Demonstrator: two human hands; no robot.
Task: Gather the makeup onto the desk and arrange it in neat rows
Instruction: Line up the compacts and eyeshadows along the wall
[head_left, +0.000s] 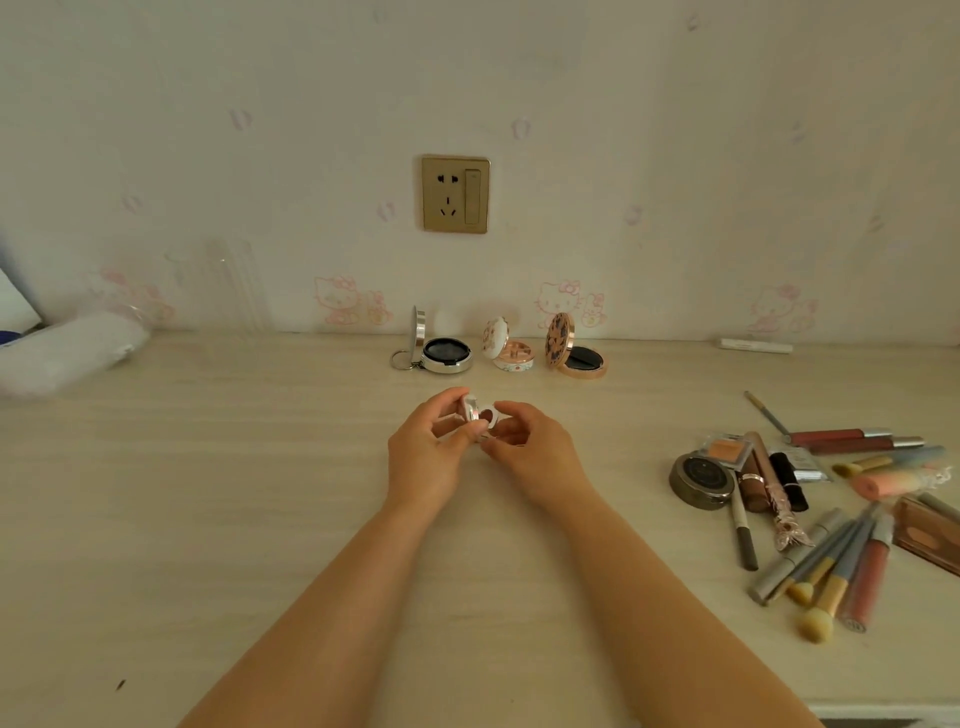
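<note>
**Head view: a fourth compact is being opened for the back row**

Head view shows the pale wood-grain worktop running to the wall. Toward its right edge lies the largest group, an unsorted heap of makeup: brushes, lip glosses, lipsticks, pencils and a dark round tin. Along the back edge three open compacts stand in a row, lids up. At the middle of the worktop both hands hold a small silver compact just above the surface. The left hand pinches its raised lid with curled fingers; the right hand grips the base.

The step in hand appears to be opening this compact. Next it likely needs setting down upright beside the row, evenly spaced, before the heap is sorted.
</note>
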